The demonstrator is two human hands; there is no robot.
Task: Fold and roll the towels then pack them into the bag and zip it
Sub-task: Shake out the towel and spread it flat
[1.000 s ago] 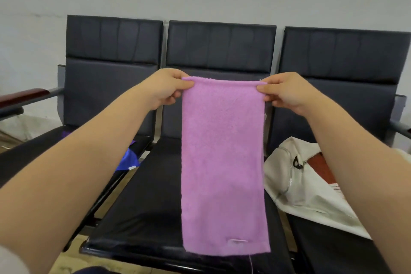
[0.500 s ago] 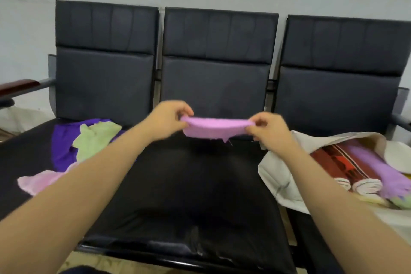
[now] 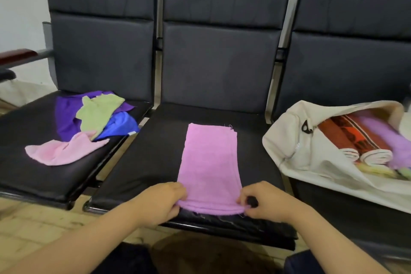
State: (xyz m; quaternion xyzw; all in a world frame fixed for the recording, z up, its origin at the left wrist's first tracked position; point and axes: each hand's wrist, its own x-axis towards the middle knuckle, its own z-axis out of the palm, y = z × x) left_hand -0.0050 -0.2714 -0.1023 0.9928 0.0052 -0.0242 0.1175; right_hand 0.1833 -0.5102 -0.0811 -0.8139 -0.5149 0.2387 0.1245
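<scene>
Head view: L hand & R hand both pinching pink towel near edge, flat on seat.

Row of black padded seats — red-brown armrest at one end, tiled floor below.

You have soft, even indoor light; shadows are faint and diffuse. The glossy black padded seat shows a dull sheen near its front edge. The folded pink terry towel reads slightly washed. Wide-angle distortion bows the dark chair backs outward at the sides of the view. Fine detail looks smeared, most inside the open cream canvas bag.
</scene>
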